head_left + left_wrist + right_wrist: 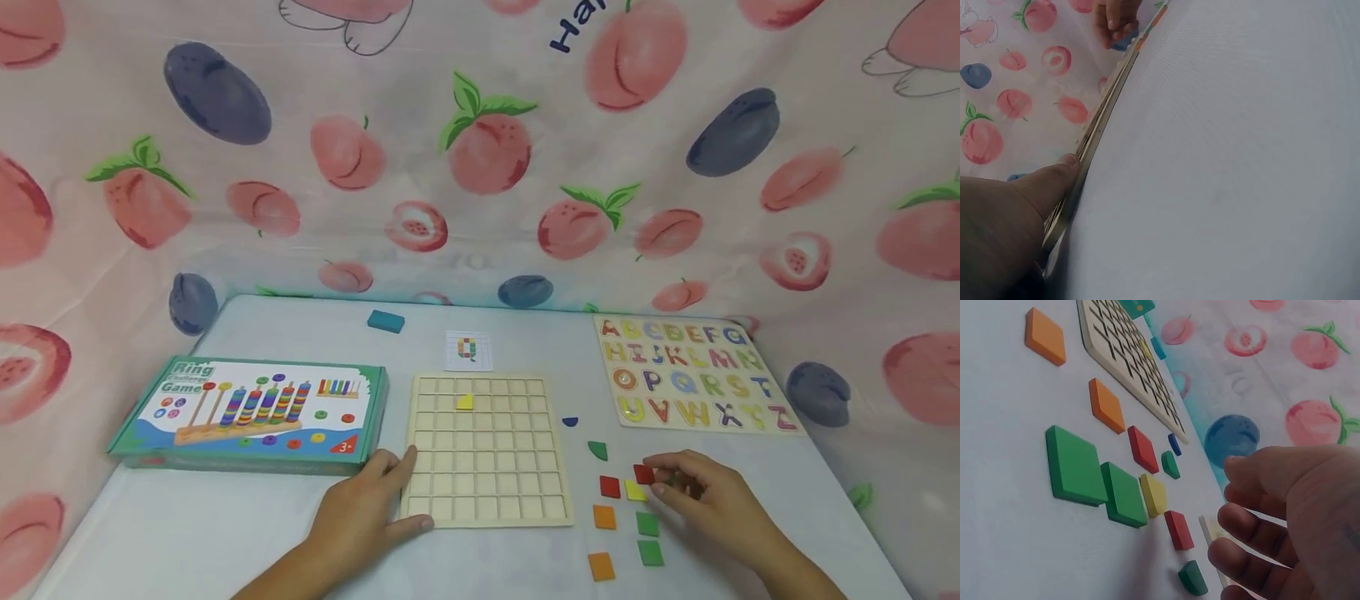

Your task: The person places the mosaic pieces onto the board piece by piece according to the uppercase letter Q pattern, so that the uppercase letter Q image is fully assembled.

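Note:
My left hand [363,508] rests at the lower left corner of a wooden grid board [487,471], its thumb [1054,181] touching the edge. A yellow piece [465,402] sits in one of the board's upper cells. To the right, my right hand [705,487] hovers over loose tiles, fingers loosely bent, with nothing visible between them. Nearest it are a red tile [643,473], a yellow tile [635,491] and a green piece [1193,579] partly hidden in the head view. Another red tile [610,487] and a green quarter-round piece [597,450] lie closer to the board.
Orange tiles [604,517], green tiles [650,552] and a blue half-round piece [570,422] lie right of the board. Behind it are a pattern card [482,364] and a teal block [386,321]. A game box [251,412] stands left, an alphabet board [693,421] back right.

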Available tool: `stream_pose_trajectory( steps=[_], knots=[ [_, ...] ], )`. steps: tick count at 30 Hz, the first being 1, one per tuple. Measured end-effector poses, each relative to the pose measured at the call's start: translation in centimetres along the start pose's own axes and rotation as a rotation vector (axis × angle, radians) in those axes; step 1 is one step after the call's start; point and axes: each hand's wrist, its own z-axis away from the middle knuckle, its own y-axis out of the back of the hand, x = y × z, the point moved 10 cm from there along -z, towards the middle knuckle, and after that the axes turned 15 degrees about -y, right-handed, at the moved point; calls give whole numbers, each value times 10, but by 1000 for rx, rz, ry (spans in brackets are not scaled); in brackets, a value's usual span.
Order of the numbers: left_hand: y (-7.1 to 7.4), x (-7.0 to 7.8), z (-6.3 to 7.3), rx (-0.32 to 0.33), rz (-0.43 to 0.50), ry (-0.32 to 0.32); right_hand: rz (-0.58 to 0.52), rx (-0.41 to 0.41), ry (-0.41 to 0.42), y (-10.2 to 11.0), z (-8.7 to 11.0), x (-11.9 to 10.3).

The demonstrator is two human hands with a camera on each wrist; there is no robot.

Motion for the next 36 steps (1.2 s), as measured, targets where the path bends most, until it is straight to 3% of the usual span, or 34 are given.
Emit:
stream_pose_trajectory(
  steps=[3,9,16,24,31,36],
  knots=[
    [0,-1,1,7,-7,3,19,25,24,1,-5,2],
    [-2,-4,0,21,-11,-5,30,22,-15,-1,-13,8],
    [-2,-5,0,25,-17,-8,78,47,35,-2,-17,6],
    [-2,-5,1,17,-13,4,143,44,11,-9,-23,13],
    [-1,-4,1,23,-3,7,158,65,32,-8,-28,3],
    [0,-3,1,31,1,3,118,47,61,-11,-36,-19]
  ],
)
